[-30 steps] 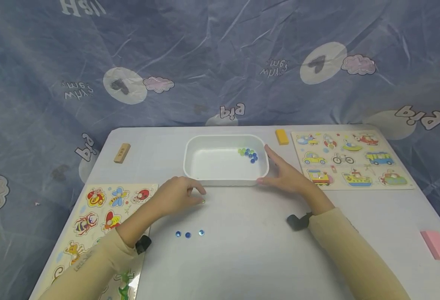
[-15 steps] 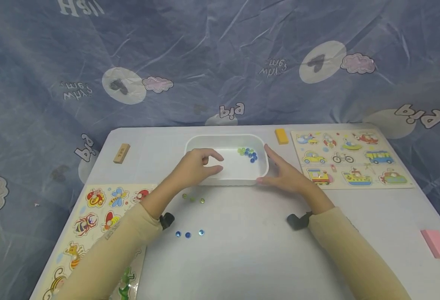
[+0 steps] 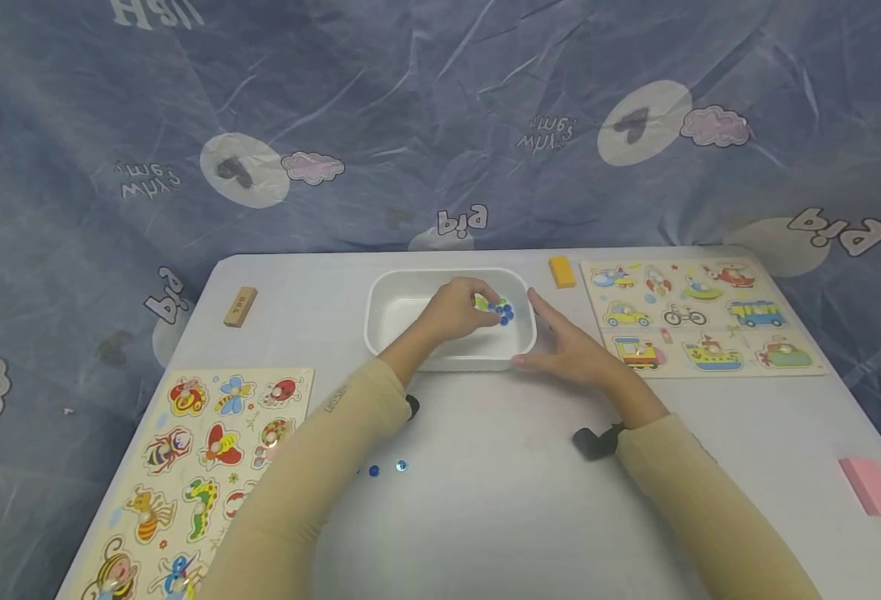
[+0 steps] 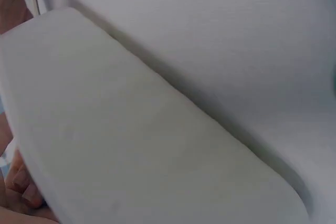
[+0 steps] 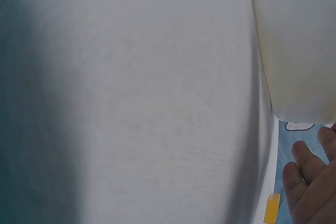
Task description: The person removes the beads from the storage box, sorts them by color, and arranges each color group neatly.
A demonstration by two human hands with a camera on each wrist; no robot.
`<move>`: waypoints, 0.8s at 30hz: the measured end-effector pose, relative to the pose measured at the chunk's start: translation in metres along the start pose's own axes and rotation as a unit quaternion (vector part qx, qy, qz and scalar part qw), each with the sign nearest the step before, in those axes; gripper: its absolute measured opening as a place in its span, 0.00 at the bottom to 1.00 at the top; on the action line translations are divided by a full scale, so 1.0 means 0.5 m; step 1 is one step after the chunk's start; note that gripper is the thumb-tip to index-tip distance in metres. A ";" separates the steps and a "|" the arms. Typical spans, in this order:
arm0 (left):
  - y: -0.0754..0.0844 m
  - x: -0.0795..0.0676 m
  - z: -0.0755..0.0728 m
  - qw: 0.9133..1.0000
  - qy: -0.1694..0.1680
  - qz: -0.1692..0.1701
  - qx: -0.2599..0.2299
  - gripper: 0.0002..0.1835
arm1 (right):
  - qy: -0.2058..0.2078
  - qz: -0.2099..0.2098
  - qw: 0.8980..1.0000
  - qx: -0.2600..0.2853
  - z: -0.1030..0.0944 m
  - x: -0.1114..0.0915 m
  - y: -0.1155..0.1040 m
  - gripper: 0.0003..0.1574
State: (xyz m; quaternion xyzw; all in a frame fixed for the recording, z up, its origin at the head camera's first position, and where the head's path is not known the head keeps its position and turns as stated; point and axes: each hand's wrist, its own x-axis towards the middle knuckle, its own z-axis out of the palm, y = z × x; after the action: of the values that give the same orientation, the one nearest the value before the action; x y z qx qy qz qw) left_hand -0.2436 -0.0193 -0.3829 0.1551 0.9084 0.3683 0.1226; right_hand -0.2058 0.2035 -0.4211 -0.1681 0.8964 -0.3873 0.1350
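Observation:
A white plastic tray [image 3: 402, 321] stands toward the back of the table, its outer wall filling much of the left wrist view. Inside it, at the right end, lies a cluster of small round blue and yellow-green beads [image 3: 507, 313]. My left hand [image 3: 451, 310] reaches in over the front rim, thumb and index finger parted right at the beads and covering some of them. My right hand [image 3: 571, 350] holds the tray's right end, thumb at the front corner and index finger along the side. Blue beads [image 3: 402, 466] lie on the table, one partly behind the left sleeve.
An insect puzzle board [image 3: 207, 450] lies at left and a vehicle puzzle board [image 3: 698, 321] at right. A wooden block [image 3: 241, 307], a yellow block [image 3: 562, 272] and a pink block [image 3: 872, 487] sit near the table's edges. Patterned blue cloth [image 3: 410, 125] hangs behind.
My left hand has left a yellow-green bead on the table and moved right into the tray, up to the beads there. The left forearm now hides the yellow-green beads on the table. My right hand stays put.

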 end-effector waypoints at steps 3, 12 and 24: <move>0.002 0.021 0.018 1.000 -0.007 -0.018 0.023 0.17 | -0.005 0.001 1.000 0.010 -0.007 -0.011 -0.025 0.68; 0.004 0.054 0.047 0.995 0.000 -0.079 0.062 0.16 | -0.005 -0.003 1.000 0.012 -0.010 -0.016 -0.033 0.67; 0.018 0.062 0.063 0.989 -0.011 -0.094 0.117 0.11 | 0.001 -0.011 1.000 0.009 0.000 0.003 0.012 0.70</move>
State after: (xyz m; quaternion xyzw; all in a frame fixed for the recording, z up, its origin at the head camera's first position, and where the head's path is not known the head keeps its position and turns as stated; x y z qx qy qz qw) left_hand -0.2597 0.0181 -0.4017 0.0866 0.9545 0.2442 0.1479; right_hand -0.2082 0.2067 -0.4259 -0.1758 0.8913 -0.3967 0.1312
